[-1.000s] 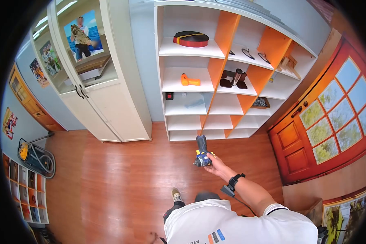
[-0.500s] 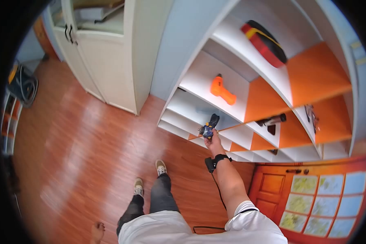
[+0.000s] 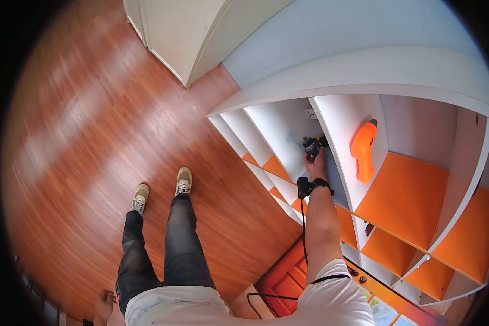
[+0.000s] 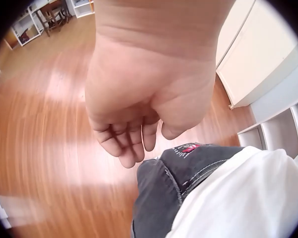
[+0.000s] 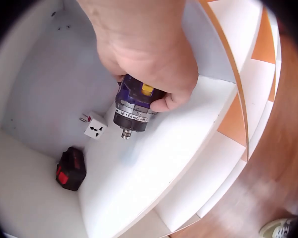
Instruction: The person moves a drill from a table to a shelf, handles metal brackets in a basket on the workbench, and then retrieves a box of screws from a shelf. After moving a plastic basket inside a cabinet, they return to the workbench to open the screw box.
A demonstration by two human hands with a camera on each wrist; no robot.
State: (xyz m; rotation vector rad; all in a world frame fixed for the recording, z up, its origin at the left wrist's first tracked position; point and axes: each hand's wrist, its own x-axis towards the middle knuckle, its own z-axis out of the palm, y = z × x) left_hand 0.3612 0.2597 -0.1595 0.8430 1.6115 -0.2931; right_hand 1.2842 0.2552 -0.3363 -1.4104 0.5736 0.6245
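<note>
On or just above the white shelf board (image 5: pixel 154 156), behind its front edge, the blue-and-black plastic drill (image 5: pixel 131 101) looked rigid, weighty, best held where the right hand (image 5: pixel 145 54) clamped its fingers, round the body; the left hand (image 4: pixel 149 84) hung loosely curled.

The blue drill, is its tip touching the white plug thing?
No, in the right wrist view a gap separates the tip of the blue drill from the white plug adapter.

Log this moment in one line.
right hand: holds dark blue drill inside white shelf compartment; left hand: empty; nearby: black and red block, white plug adapter
</note>
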